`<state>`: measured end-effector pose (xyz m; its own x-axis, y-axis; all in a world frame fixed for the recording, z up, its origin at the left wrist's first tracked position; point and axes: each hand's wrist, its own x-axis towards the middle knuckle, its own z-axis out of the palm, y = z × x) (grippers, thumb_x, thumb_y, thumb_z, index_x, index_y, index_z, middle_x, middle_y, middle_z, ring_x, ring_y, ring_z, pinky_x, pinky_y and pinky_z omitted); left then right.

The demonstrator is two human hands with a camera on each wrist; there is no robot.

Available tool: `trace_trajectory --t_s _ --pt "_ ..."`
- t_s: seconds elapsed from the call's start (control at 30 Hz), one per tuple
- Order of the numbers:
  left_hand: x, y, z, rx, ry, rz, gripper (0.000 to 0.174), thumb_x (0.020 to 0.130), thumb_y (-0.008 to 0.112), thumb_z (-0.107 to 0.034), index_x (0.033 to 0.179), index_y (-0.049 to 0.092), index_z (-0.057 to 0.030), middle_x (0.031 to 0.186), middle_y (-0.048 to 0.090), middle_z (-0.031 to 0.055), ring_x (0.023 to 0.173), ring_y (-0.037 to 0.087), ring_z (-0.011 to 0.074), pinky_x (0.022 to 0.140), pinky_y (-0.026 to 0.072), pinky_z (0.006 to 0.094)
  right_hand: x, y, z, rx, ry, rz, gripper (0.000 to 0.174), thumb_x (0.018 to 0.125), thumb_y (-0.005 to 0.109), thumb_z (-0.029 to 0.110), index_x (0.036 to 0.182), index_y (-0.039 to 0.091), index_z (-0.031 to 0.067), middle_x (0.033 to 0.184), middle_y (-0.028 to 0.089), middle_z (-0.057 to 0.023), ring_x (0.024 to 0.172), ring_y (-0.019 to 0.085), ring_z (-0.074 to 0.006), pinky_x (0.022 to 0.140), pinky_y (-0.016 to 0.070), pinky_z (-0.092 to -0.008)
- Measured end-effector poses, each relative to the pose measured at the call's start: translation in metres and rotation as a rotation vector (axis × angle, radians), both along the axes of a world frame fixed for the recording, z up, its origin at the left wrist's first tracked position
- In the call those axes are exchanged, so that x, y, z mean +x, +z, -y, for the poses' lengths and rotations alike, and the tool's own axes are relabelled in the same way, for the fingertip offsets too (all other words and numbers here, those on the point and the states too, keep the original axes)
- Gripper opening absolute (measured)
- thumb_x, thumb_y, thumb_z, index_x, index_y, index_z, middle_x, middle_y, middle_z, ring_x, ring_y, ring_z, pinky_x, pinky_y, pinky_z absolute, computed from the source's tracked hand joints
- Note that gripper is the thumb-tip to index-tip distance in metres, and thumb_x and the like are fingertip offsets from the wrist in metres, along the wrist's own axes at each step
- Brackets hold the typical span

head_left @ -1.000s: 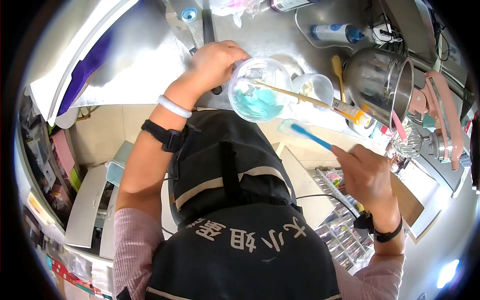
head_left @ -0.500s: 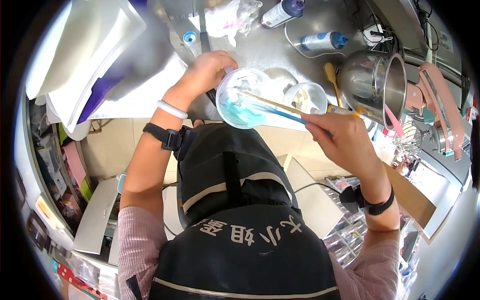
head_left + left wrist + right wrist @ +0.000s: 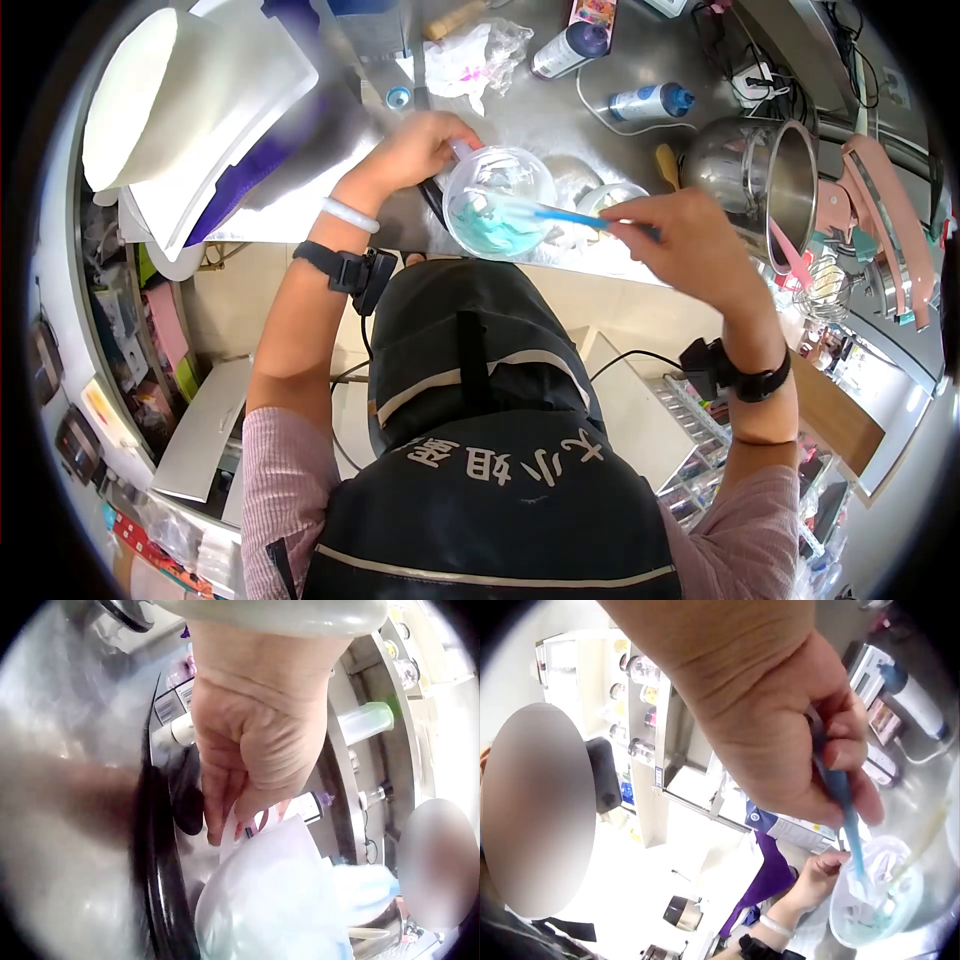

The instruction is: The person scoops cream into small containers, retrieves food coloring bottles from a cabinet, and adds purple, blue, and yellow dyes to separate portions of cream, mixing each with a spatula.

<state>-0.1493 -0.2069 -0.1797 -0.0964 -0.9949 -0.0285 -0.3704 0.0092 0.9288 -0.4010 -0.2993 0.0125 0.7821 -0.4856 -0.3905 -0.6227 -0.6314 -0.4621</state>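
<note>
My left hand [image 3: 425, 150] pinches the handle of a translucent plastic jug [image 3: 262, 892] near the counter's front edge. Inside the jug lies turquoise cream [image 3: 490, 230], with white streaks on the wall. My right hand [image 3: 690, 240] grips a spatula by its blue handle [image 3: 853, 832], and the clear blade is down in the jug among the cream. A thin wooden stick [image 3: 926, 832] also leans in the jug, largely covered by the spatula in the head view. Right beside the jug stands a smaller cup [image 3: 615, 192], partly hidden by the right hand.
To the right are a steel mixing bowl [image 3: 725, 165], a pink stand mixer [image 3: 890, 200] and a wooden spoon [image 3: 667, 165]. Behind lie a purple-capped bottle [image 3: 570, 50], a blue-capped bottle [image 3: 645, 103] and a crumpled plastic bag [image 3: 505, 50]. A purple cloth [image 3: 235, 190] lies at left.
My right hand has moved left, bringing the spatula from beside the jug into the cream. The left hand keeps holding the jug's handle. The head view has shifted slightly.
</note>
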Motion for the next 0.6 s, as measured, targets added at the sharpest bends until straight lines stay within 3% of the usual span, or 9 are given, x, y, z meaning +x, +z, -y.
trace_trajectory --t_s 0.07,0.27,0.3,0.37,0.43,0.47,0.53,0.6 --pt "0.002 0.000 0.000 -0.021 -0.005 0.023 0.026 0.074 0.055 0.013 0.094 0.066 0.0010 0.088 0.065 0.0119 0.082 0.063 0.0216 0.074 0.0489 0.0291 0.003 -0.010 -0.008 -0.203 0.236 0.052 0.014 0.079 0.062 0.019 0.086 0.071 0.0106 0.073 0.066 -0.0095 0.069 0.063 -0.0270 0.060 0.0480 -0.0374" --pt "0.012 -0.006 -0.001 -0.028 0.026 -0.001 0.029 0.071 0.053 0.013 0.094 0.066 -0.0012 0.088 0.065 0.0129 0.081 0.061 0.0240 0.074 0.0481 0.0311 0.007 -0.038 -0.019 -0.305 0.348 0.008 0.010 0.073 0.063 0.011 0.082 0.069 0.0124 0.073 0.061 -0.0057 0.068 0.062 -0.0234 0.060 0.0493 -0.0345" --pt "0.015 -0.007 -0.002 -0.055 0.041 0.031 0.032 0.070 0.050 0.012 0.094 0.066 -0.0025 0.087 0.065 0.0144 0.078 0.059 0.0268 0.072 0.0478 0.0331 0.005 -0.041 -0.020 -0.334 0.331 -0.007 0.014 0.073 0.066 0.014 0.087 0.068 0.0135 0.075 0.060 -0.0049 0.071 0.062 -0.0232 0.060 0.0492 -0.0338" --pt "0.018 -0.001 -0.002 0.007 0.073 0.062 0.031 0.071 0.050 0.014 0.093 0.066 -0.0014 0.089 0.065 0.0129 0.082 0.061 0.0248 0.075 0.0481 0.0317 0.002 -0.041 -0.020 -0.364 0.310 -0.019 0.019 0.074 0.069 0.017 0.093 0.068 0.0145 0.077 0.059 -0.0042 0.073 0.061 -0.0229 0.060 0.0490 -0.0331" --pt "0.021 0.002 -0.004 0.065 0.100 0.091 0.031 0.071 0.050 0.016 0.092 0.066 -0.0003 0.091 0.066 0.0115 0.085 0.063 0.0228 0.078 0.0484 0.0304 -0.006 -0.037 -0.018 -0.503 0.279 0.310 0.025 0.070 0.069 0.010 0.095 0.067 0.0098 0.084 0.062 -0.0064 0.073 0.062 -0.0240 0.064 0.0514 -0.0331" --pt "0.022 0.000 -0.004 0.061 0.163 0.153 0.031 0.071 0.050 0.016 0.093 0.066 -0.0002 0.091 0.066 0.0120 0.085 0.063 0.0230 0.078 0.0483 0.0301 -0.012 -0.030 -0.016 -0.514 0.272 0.307 0.025 0.070 0.069 0.010 0.095 0.067 0.0098 0.084 0.062 -0.0064 0.073 0.062 -0.0240 0.064 0.0514 -0.0331" --pt "0.025 -0.004 -0.003 0.023 0.290 0.233 0.030 0.072 0.050 0.014 0.094 0.065 -0.0004 0.094 0.066 0.0140 0.088 0.064 0.0244 0.080 0.0478 0.0291 -0.028 -0.010 -0.016 -0.617 0.016 0.523 0.029 0.069 0.072 0.006 0.097 0.066 0.0075 0.089 0.063 -0.0071 0.075 0.061 -0.0240 0.065 0.0511 -0.0338" --pt "0.024 0.002 -0.002 -0.005 0.410 0.179 0.031 0.074 0.049 0.014 0.095 0.066 -0.0016 0.096 0.066 0.0146 0.089 0.064 0.0249 0.080 0.0476 0.0288 -0.058 -0.003 -0.018 -0.660 -0.186 0.558 0.025 0.073 0.069 -0.001 0.097 0.066 0.0046 0.089 0.064 -0.0091 0.074 0.062 -0.0243 0.064 0.0501 -0.0318"
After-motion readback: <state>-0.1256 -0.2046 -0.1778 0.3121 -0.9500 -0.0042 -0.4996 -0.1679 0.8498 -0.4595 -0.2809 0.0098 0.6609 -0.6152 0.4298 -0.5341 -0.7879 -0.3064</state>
